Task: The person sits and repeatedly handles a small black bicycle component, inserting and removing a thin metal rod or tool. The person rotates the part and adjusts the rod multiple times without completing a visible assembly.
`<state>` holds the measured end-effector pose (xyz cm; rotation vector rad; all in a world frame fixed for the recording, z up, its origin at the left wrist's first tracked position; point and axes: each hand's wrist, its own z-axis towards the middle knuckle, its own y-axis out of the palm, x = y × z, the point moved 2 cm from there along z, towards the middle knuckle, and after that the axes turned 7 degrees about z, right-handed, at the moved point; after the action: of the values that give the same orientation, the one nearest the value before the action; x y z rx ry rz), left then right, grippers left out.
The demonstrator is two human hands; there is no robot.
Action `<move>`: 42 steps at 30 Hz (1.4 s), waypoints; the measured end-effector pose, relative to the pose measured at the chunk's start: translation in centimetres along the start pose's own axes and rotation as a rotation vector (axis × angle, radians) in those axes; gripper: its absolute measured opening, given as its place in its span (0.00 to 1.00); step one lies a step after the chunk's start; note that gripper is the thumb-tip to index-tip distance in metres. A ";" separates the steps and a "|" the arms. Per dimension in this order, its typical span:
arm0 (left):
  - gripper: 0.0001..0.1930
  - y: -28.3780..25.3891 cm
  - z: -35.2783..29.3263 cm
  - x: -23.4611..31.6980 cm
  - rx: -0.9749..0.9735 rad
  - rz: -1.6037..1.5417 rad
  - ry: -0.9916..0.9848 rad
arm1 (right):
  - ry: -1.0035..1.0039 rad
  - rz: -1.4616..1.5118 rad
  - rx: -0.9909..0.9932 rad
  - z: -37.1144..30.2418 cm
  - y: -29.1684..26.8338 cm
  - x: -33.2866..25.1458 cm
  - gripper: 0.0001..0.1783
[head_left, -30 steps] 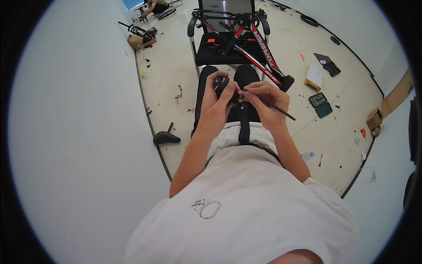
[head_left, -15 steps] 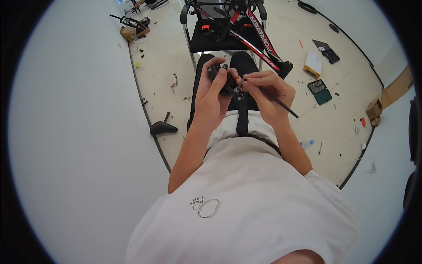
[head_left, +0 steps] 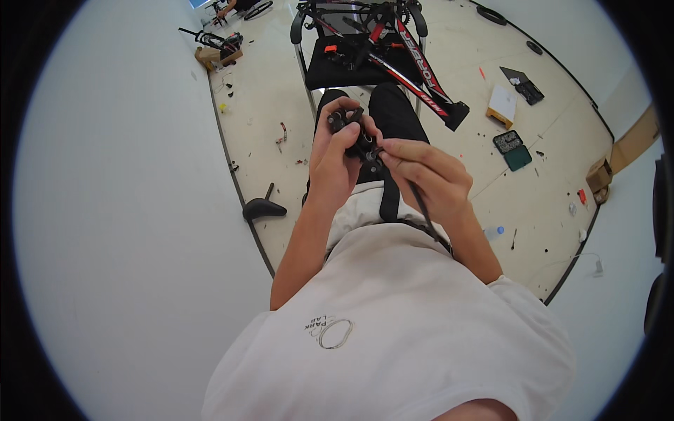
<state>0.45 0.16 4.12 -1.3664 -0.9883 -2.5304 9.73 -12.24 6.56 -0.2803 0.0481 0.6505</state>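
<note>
My left hand (head_left: 331, 163) is closed round a compact black bicycle part (head_left: 362, 139) with round openings and small silvery bits, held above my lap. Its exact kind is hard to make out. A dark hex key (head_left: 422, 205) is pinched in my right hand (head_left: 434, 179). Its long arm slants down under the palm toward my waist, while its short end meets the lower right of the black part, partly covered by my fingertips. Both sets of fingertips almost touch there.
Ahead stands a black chair (head_left: 330, 70) bearing a red, black and white bicycle frame (head_left: 414, 70). A saddle (head_left: 265, 208) lies on the floor at left. To the right are an open green case (head_left: 518, 156), a white-topped box (head_left: 502, 105) and a bottle (head_left: 493, 232).
The hex key's long arm has swung from pointing right to pointing down toward my waist. My right hand has turned and lowered slightly; my left hand keeps hold of the black part.
</note>
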 end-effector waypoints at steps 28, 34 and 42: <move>0.17 0.5 -0.1 -0.9 0.007 0.191 0.085 | 0.400 0.251 -0.009 -0.3 -1.2 1.8 0.08; 0.17 0.5 0.0 -0.8 0.007 0.101 0.084 | 0.431 0.266 0.006 -0.5 -1.1 1.8 0.09; 0.17 0.7 -0.2 -0.9 0.023 0.080 0.080 | 0.335 0.188 -0.015 -0.2 -1.4 1.4 0.09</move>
<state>1.09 -0.68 3.74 -1.2616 -0.9258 -2.4867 11.72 -12.51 6.48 -0.4000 0.3942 0.7851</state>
